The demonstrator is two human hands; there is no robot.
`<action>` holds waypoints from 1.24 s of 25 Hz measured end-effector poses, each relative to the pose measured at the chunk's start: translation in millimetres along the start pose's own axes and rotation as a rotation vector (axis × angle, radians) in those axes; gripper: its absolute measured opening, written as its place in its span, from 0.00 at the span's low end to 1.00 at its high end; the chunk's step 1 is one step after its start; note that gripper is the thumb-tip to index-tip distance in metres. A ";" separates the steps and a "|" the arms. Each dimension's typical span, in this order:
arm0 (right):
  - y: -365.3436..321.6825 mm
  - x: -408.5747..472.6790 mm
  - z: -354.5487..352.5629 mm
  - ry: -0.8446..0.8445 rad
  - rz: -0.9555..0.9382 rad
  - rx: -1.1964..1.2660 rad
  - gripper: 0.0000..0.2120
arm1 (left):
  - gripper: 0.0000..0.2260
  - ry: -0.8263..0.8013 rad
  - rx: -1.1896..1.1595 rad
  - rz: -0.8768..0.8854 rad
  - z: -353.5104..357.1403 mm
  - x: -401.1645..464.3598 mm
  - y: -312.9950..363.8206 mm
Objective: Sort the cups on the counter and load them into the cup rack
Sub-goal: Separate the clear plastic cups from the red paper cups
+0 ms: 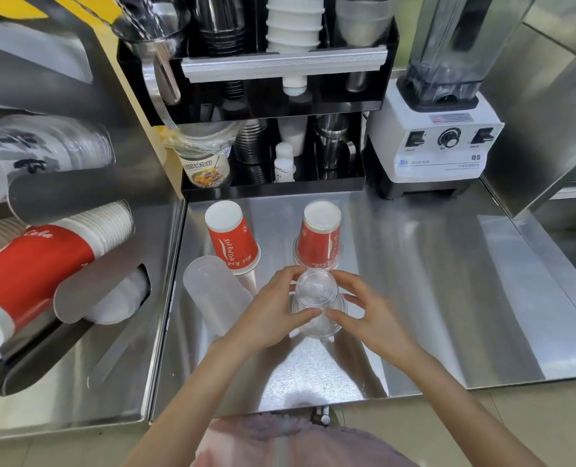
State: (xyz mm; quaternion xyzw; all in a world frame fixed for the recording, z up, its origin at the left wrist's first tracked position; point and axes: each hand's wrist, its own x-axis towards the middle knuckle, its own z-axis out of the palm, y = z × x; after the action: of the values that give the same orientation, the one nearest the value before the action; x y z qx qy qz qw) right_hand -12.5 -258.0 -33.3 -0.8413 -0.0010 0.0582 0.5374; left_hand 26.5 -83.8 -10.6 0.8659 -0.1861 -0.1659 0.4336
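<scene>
A clear plastic cup [317, 294] stands upside down on the steel counter [448, 281], and both hands grip it: my left hand [273, 308] on its left side, my right hand [364, 308] on its right. Just behind it, a red paper cup [318, 241] sits upside down with a clear cup over it. To the left stands an inverted stack of red paper cups [232, 237], tilted. A frosted plastic cup [212, 291] lies beside my left hand. The cup rack [77, 197] at left holds a row of red cups [33, 267] and clear cups [54, 143].
A black shelf unit [273, 183] with steel cups, white cups and small bottles stands at the back. A white blender [438, 129] sits at the back right. A steel wall panel rises at the far right.
</scene>
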 end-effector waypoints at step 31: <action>-9.5 97.8 -23.1 0.202 0.014 0.088 0.25 | 0.24 0.159 0.142 0.083 -46.6 113.1 20.7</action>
State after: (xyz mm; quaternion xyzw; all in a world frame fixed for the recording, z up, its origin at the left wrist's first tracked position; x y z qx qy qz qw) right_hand 87.5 -268.6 -24.6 -0.8185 0.0616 -0.0234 0.5707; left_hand 142.8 -116.0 18.5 0.8965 -0.1978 -0.0649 0.3911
